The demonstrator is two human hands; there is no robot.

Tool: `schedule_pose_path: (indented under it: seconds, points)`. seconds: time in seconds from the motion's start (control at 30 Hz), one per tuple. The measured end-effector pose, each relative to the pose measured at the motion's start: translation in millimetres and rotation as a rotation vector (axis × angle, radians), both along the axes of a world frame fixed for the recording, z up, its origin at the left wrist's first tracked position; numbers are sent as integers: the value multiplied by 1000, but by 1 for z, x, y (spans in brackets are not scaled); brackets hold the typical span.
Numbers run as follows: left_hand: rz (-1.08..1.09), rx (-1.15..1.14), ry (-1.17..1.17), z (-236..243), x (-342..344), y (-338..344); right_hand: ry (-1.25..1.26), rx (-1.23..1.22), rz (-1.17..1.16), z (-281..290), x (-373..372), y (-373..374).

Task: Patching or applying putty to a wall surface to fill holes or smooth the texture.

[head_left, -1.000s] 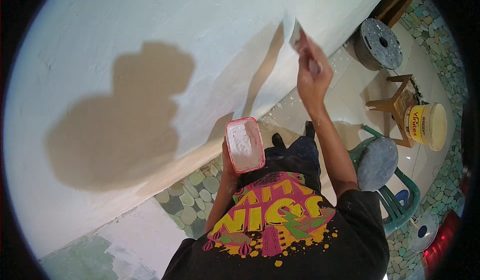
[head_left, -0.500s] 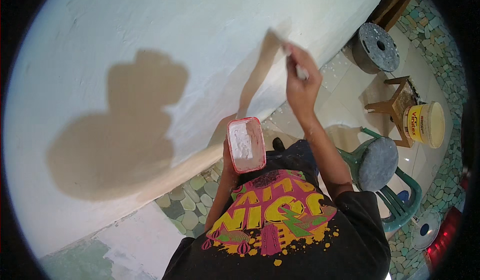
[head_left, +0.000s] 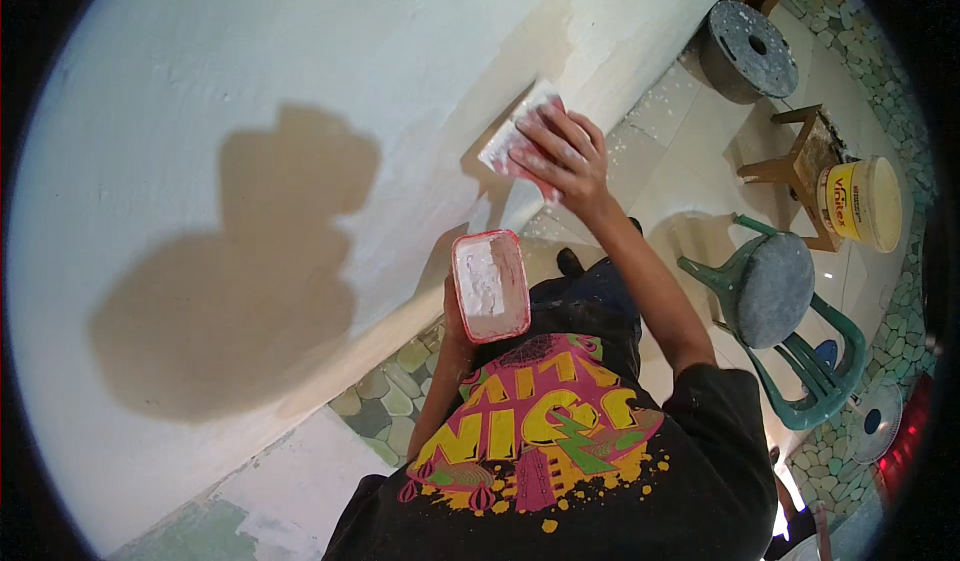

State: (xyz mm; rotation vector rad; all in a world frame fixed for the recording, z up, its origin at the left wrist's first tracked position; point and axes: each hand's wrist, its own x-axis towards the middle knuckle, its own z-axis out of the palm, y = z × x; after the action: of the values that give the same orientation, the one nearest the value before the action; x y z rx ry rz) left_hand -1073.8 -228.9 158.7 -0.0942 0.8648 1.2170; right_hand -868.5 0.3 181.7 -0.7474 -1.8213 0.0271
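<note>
My left hand [head_left: 456, 309] grips a red-rimmed rectangular tub [head_left: 513, 273] from its left side, in front of my shirt. Soft white putty [head_left: 484, 279] coats part of its inside. Up and to the right, my right hand [head_left: 572, 164] is closed on a wide putty scraper [head_left: 520, 126], reddish and smeared white. Its long edge is close to the pale wall [head_left: 420, 71]; whether it touches I cannot tell. White smears mark my fingers. Darker, damp-looking patches show on the wall above the scraper, and my shadow falls on it at the left.
On the tiled floor at right stand a grey round tub [head_left: 735, 71], a small wooden stool [head_left: 790, 166], a yellow-labelled white bucket [head_left: 850, 203] and a green plastic chair [head_left: 800, 371] with a grey round thing [head_left: 776, 291] on it. A fan [head_left: 880, 423] is behind the chair.
My right hand has come down and left along the wall and turned, so the scraper's broad face now shows. The tub in my left hand has barely moved. The view has shifted slightly.
</note>
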Motion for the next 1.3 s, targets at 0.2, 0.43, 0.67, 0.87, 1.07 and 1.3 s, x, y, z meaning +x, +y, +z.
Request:
schedule_pose_path:
  seconds: [0.2,0.43,0.67,0.87,1.07,1.3]
  points:
    - [3,0,7,-3,-7,-12,-304,-35,94,-95,-3,3]
    - [-35,35,-83,-8,-13,-16,305,-713,-81,-80,16,-22]
    - [12,45,-56,-4,-12,-22,739,-601,-59,-4,-52,-14]
    - [-23,14,-152,-13,-18,-19,160,-526,248,-4,-48,-82]
    - [-3,37,-165,-15,-21,-26,744,-658,78,25,-34,-29]
    - [27,95,-78,-23,-18,-25,40,-395,254,3,-50,-79]
